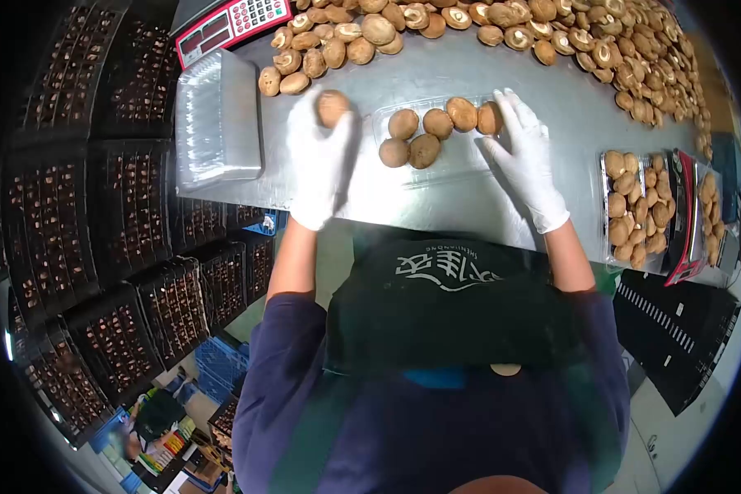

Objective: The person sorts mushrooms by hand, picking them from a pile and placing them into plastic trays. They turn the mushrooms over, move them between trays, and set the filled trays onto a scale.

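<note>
White gloves cover both hands. My left hand (319, 156) is closed around a brown mushroom (333, 108), to the left of a clear plastic tray (461, 174). Several mushrooms (425, 151) lie in that tray with their caps up. At the tray's right end, my right hand (523, 152) has its fingers on another mushroom (489, 118), with the thumb below it. Both hands are above the metal table.
A stack of clear trays (218, 119) stands at the left, below a red scale (230, 29). Loose mushrooms (543, 25) are heaped along the far side. Filled trays (638, 206) sit at the right edge. Black crates (45, 222) stand beyond the table's left side.
</note>
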A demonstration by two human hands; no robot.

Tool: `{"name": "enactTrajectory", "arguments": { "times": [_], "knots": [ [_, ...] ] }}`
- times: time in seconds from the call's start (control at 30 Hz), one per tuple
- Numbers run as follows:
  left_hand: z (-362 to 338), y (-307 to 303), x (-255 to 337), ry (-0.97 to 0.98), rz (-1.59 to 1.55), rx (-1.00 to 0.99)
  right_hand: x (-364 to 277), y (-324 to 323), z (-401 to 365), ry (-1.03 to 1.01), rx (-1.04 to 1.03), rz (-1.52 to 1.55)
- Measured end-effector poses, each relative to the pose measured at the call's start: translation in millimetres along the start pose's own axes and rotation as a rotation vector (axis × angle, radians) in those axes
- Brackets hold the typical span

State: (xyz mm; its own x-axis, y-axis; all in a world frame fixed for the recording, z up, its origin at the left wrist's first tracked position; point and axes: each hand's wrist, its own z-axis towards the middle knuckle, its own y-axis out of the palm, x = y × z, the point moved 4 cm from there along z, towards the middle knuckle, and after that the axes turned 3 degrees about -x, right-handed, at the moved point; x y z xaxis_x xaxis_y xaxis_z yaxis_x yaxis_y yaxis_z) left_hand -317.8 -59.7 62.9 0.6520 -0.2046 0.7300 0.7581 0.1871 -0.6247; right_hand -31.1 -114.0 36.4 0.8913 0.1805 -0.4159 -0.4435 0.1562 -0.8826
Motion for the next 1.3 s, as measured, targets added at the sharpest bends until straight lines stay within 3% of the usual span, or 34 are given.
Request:
{"name": "enactTrajectory", "arguments": {
  "times": [0.03, 0.1, 0.17, 0.2, 0.27, 0.43, 0.5, 0.57, 0.63, 0.7, 0.77, 0.87, 0.9, 0.97, 1.03, 1.13, 1.17, 1.23, 1.27, 1.3],
  "knots": [
    [-12, 10, 23, -0.007, -0.11, -0.141, -1, -9, -2, 0.017, 0.063, 0.018],
    [-34, 38, 56, 0.34, -0.102, -0.281, 1, -15, -9, 0.044, 0.106, 0.042],
    [-53, 79, 63, 0.44, -0.016, -0.452, 10, -16, -17, 0.129, 0.135, 0.132],
    [-59, 97, 58, 0.437, -0.006, -0.44, 14, -14, -18, 0.125, 0.151, 0.12],
    [-63, 121, 48, 0.658, 0.324, -0.391, 14, -8, -25, 0.1, 0.144, 0.095],
    [-47, 77, 57, 0.602, 0.192, -0.371, 11, -8, -34, 0.064, 0.106, 0.089],
    [-10, 47, 50, 0.244, 0.233, -0.656, 13, -10, -27, 0.107, 0.106, 0.165],
    [22, -2, 43, -0.306, 0.169, -0.442, 2, -16, -4, 0.077, 0.11, 0.201],
    [37, 11, -48, 0.268, 0.578, 0.242, -14, -15, 31, -0.022, 0.062, 0.3],
    [58, 14, -86, 0.044, 0.598, 0.077, -44, -7, 70, -0.2, 0.043, 0.221],
    [60, 14, -92, 0.062, 0.542, 0.101, -66, 20, 110, -0.349, -0.012, 0.276],
    [51, 13, -90, 0.086, 0.539, 0.119, -96, 78, 160, -0.503, 0.017, 0.083],
    [46, 11, -90, 0.088, 0.542, 0.122, -112, 85, 175, -0.513, -0.061, 0.079],
    [34, 5, -96, 0.003, 0.13, 0.157, -125, 119, 195, -0.629, 0.033, -0.015],
    [26, 2, -92, -0.094, 0.016, 0.118, -132, 136, 202, -0.679, 0.01, -0.058],
    [16, 0, -89, -0.379, -0.986, 0.066, -136, 159, 208, -0.735, -0.073, -0.154],
    [14, -6, -88, -0.382, -0.985, 0.067, -137, 162, 208, -0.74, -0.133, -0.213],
    [10, -4, -81, -0.495, -1.668, -0.113, -134, 156, 208, -0.738, -0.124, -0.232],
    [5, -14, -62, -0.272, -0.999, -0.214, -131, 150, 209, -0.672, -0.135, -0.113],
    [6, -16, -53, -0.267, -1.0, -0.222, -131, 139, 210, -0.604, -0.144, 0.004]
  ]
}}
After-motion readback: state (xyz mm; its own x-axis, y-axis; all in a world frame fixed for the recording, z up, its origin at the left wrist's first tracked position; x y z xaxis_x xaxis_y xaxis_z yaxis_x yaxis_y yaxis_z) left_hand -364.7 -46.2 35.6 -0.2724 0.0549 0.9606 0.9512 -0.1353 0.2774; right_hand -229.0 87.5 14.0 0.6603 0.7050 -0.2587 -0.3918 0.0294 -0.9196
